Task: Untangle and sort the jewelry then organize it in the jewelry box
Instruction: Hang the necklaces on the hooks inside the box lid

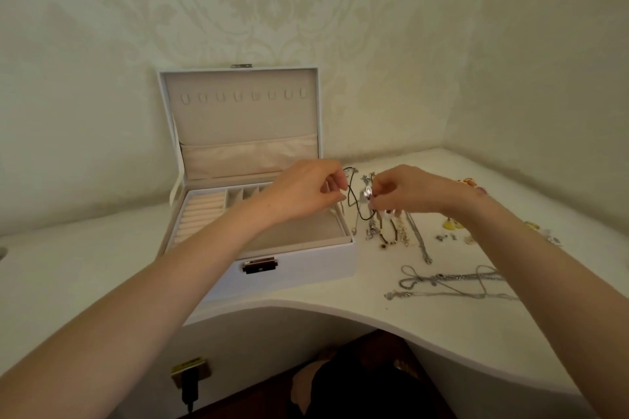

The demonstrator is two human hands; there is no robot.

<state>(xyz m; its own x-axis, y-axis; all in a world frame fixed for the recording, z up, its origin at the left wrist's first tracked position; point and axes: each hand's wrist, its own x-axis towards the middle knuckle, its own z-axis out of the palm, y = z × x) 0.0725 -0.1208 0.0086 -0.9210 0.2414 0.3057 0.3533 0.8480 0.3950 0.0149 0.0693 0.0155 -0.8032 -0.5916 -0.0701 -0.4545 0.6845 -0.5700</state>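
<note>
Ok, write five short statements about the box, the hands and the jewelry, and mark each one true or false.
1. The jewelry box stands with its lid open. True.
2. The left hand and the right hand both pinch the black cord necklace. True.
3. The silver chains lie inside the box. False: they lie on the table, right of the box.
4. Necklaces hang from the lid hooks. False: the hooks are bare.
5. The ring rolls sit at the left side of the box. True.
</note>
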